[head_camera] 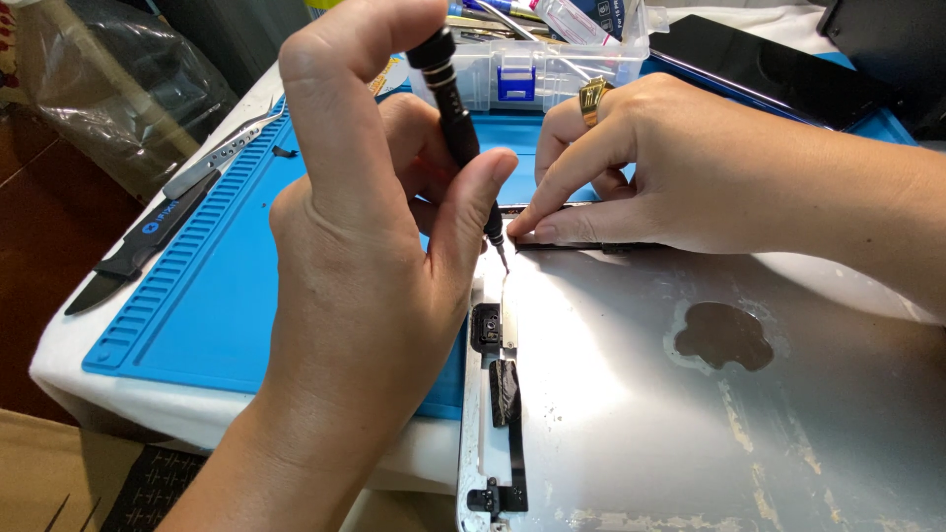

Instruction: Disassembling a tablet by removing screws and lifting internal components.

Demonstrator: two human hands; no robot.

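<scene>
My left hand (365, 246) grips a black precision screwdriver (455, 113) upright, thumb and fingers around its shaft, its tip touching the top left corner of a silver metal tablet back shell (690, 414). My right hand (670, 167), with a gold ring on one finger, presses its fingertips on a thin dark strip (581, 246) along the shell's upper edge, right beside the screwdriver tip. Small black parts and a flex strip (503, 394) run down the shell's left edge.
A blue ribbed work mat (217, 296) covers the white table. A black pry tool (138, 246) and metal tweezers (222, 153) lie at the mat's left. A clear plastic parts box (522, 64) and a dark flat screen (759, 69) sit at the back.
</scene>
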